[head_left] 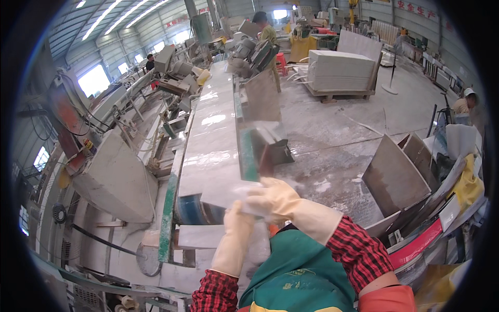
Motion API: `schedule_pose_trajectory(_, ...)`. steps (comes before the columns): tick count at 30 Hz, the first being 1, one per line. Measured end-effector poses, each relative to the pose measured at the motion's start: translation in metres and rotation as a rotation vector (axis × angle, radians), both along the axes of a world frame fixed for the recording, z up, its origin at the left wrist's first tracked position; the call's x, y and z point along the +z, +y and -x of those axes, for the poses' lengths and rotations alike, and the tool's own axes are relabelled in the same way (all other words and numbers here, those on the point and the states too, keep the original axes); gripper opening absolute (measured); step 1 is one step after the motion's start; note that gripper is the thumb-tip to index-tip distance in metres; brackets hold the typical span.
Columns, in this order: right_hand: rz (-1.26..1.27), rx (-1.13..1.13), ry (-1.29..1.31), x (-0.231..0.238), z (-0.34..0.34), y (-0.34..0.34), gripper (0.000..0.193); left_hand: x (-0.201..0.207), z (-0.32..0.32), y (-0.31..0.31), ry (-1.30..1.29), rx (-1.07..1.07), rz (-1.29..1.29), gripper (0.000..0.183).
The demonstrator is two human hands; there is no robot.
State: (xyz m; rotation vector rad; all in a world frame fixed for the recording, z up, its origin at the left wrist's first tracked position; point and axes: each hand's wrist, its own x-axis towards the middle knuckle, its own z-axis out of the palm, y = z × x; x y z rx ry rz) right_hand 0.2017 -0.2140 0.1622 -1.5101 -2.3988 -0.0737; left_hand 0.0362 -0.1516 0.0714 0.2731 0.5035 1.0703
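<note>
A pale, wet stone slab (221, 191) lies over the near end of a conveyor, turned at an angle with one corner toward me. My left hand (239, 221), in a cream rubber glove, is closed on its near edge. My right hand (275, 198), gloved the same way, grips the slab's right-hand corner; its fingers are somewhat smeared by motion. Below the slab shows the blue conveyor roller (190, 210). More wet slabs (214, 119) lie in a row along the conveyor behind it.
Green rails (167, 216) flank the conveyor. Machine heads (254, 52) stand over its far end, near a person (267, 36). At right, brown boards (397, 174) lean beside a red-edged stack. A pallet of white slabs (340, 70) stands farther back. Another person (464, 104) is at far right.
</note>
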Motion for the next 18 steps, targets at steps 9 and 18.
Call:
schedule_pose_trajectory(9,-0.168,-0.3,0.064,-0.051,-0.102,-0.065,0.05,-0.08,0.09,0.083,0.134,0.393,0.172,0.034)
schedule_pose_trajectory(18,0.038,-1.487,0.038,-0.104,-0.283,-0.379,0.047,-0.08,0.069,0.1,0.203,0.459,0.191,0.037)
